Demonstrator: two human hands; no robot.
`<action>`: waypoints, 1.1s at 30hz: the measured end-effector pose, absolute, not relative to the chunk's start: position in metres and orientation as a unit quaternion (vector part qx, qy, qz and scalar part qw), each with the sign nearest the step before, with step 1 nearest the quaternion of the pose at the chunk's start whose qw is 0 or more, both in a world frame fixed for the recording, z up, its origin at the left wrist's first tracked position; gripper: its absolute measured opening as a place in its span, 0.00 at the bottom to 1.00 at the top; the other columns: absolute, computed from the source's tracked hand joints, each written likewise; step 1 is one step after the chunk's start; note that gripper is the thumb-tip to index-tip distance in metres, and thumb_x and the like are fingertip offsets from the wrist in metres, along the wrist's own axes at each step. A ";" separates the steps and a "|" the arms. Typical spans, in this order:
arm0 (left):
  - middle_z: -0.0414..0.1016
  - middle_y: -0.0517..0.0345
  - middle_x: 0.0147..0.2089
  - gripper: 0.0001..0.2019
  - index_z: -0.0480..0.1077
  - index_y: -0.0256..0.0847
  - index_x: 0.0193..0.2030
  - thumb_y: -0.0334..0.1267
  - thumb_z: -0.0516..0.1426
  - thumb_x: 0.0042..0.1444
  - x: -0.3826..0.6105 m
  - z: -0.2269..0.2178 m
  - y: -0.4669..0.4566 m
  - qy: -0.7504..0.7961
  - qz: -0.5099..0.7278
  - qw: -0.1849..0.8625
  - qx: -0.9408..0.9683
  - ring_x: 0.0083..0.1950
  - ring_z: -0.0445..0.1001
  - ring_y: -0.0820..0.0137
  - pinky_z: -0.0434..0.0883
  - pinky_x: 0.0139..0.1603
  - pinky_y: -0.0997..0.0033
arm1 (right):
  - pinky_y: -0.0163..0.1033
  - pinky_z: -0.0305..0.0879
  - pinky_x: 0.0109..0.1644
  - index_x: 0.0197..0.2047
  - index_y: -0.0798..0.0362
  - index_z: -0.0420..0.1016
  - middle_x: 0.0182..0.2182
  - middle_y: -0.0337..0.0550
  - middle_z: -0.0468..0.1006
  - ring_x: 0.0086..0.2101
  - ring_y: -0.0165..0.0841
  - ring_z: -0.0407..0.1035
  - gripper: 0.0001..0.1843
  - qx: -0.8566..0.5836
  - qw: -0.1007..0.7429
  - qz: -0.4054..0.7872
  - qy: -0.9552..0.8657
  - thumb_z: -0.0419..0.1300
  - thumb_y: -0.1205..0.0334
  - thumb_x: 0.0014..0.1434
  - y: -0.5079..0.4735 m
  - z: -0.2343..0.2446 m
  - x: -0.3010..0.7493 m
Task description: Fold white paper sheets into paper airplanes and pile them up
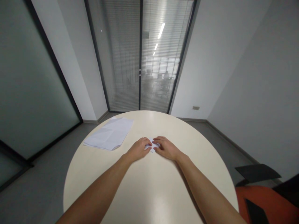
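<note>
A small piece of folded white paper point(151, 145) lies at the middle of the round table, between my two hands. My left hand point(140, 148) has its thumb and fingers curled onto the paper's left side. From the right, my right hand point(166, 148) grips the other side in the same way, thumb nearer to me and fingers beyond. The hands cover much of the paper, so its full folded shape is hidden.
A stack of white sheets point(111, 133) rests on the left of the cream round table point(149, 189). An orange chair point(266, 200) with black armrests stands at the lower right. Beyond the table is a glass partition point(123, 62) with blinds.
</note>
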State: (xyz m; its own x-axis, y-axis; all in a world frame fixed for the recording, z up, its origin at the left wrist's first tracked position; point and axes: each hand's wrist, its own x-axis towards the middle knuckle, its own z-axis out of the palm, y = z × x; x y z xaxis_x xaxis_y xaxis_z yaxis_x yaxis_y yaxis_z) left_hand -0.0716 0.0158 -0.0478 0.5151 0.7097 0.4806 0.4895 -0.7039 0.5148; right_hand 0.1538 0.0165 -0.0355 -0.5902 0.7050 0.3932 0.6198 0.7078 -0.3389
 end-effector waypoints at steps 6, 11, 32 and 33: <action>0.77 0.52 0.46 0.07 0.75 0.41 0.43 0.30 0.59 0.58 -0.071 -0.049 0.015 0.365 0.339 0.150 0.854 0.52 0.73 0.62 0.69 0.57 0.59 | 0.56 0.58 0.67 0.57 0.53 0.74 0.59 0.53 0.74 0.63 0.48 0.62 0.23 -0.394 0.230 0.101 -0.884 0.61 0.58 0.59 0.014 -0.034 0.149; 0.77 0.50 0.49 0.10 0.73 0.40 0.46 0.30 0.58 0.57 -0.070 -0.051 0.018 0.376 0.339 0.160 0.847 0.53 0.74 0.61 0.69 0.59 0.58 | 0.56 0.56 0.68 0.60 0.53 0.71 0.61 0.53 0.72 0.63 0.48 0.62 0.25 -0.391 0.224 0.098 -0.887 0.60 0.58 0.60 0.011 -0.033 0.146; 0.75 0.51 0.54 0.26 0.66 0.42 0.57 0.25 0.62 0.51 -0.062 -0.052 0.024 0.457 0.457 0.313 0.696 0.42 0.77 0.69 0.75 0.49 0.62 | 0.47 0.69 0.52 0.72 0.51 0.52 0.64 0.58 0.65 0.49 0.41 0.71 0.46 -0.431 0.304 0.255 -0.810 0.67 0.58 0.55 0.006 -0.030 0.142; 0.75 0.51 0.55 0.26 0.66 0.42 0.58 0.25 0.61 0.51 -0.061 -0.049 0.023 0.452 0.464 0.322 0.691 0.41 0.76 0.70 0.75 0.47 0.64 | 0.46 0.69 0.52 0.73 0.51 0.51 0.65 0.58 0.64 0.49 0.40 0.71 0.48 -0.431 0.318 0.263 -0.802 0.67 0.58 0.55 0.007 -0.030 0.141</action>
State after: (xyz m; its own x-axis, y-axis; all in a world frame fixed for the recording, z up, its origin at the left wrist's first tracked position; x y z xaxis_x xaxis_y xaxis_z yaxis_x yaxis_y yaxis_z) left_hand -0.0611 0.0231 -0.0490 0.1611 0.9227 0.3504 0.3256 -0.3848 0.8637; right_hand 0.1409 0.0068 -0.0300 -0.4265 0.8591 0.2830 0.5245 0.4898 -0.6964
